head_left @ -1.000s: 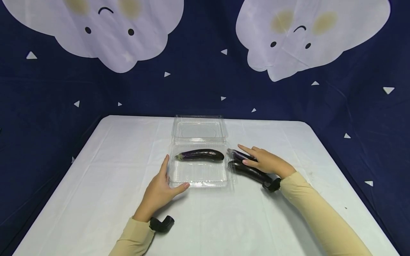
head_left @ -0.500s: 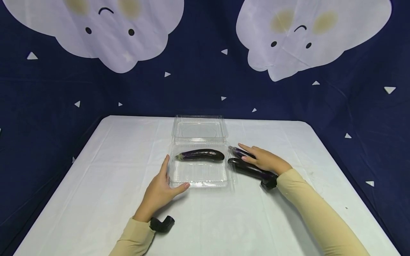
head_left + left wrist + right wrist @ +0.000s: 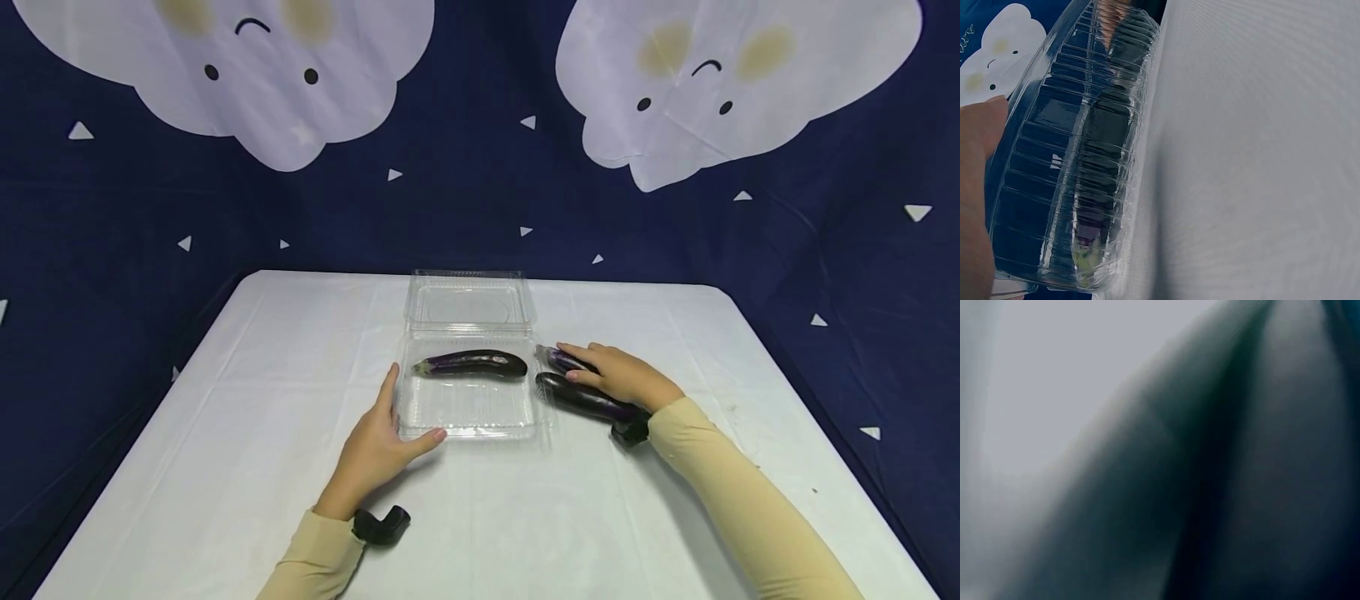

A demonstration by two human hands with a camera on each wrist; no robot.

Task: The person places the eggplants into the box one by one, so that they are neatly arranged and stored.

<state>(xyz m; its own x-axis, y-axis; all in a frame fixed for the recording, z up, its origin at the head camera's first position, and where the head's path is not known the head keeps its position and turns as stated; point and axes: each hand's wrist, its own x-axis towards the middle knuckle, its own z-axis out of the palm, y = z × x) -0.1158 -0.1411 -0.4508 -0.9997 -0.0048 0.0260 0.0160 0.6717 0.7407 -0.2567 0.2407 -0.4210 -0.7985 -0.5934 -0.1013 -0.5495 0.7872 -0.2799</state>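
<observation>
A clear plastic clamshell box (image 3: pixel 468 408) lies in the middle of the table with its lid (image 3: pixel 471 302) folded back; an eggplant (image 3: pixel 471 363) lies crosswise inside. My left hand (image 3: pixel 375 454) rests at the box's near left corner, fingers extended along the side and thumb at the front edge. Through the ribbed wall, the left wrist view shows that eggplant (image 3: pixel 1100 156). Right of the box, my right hand (image 3: pixel 622 375) grips a second eggplant (image 3: pixel 558 359) from above, hiding much of it. A third eggplant (image 3: pixel 581 398) lies just in front, partly under the right wrist.
A white cloth covers the table (image 3: pixel 247 467). Behind it hangs a dark blue curtain (image 3: pixel 450 217) with clouds and small white triangles. Each wrist wears a black camera mount (image 3: pixel 381 527). The right wrist view is blurred, filled by a dark shape close up.
My right hand has drawn slightly back and settled onto the far eggplant, its index finger lowering onto it. The left hand and the box have stayed in place.
</observation>
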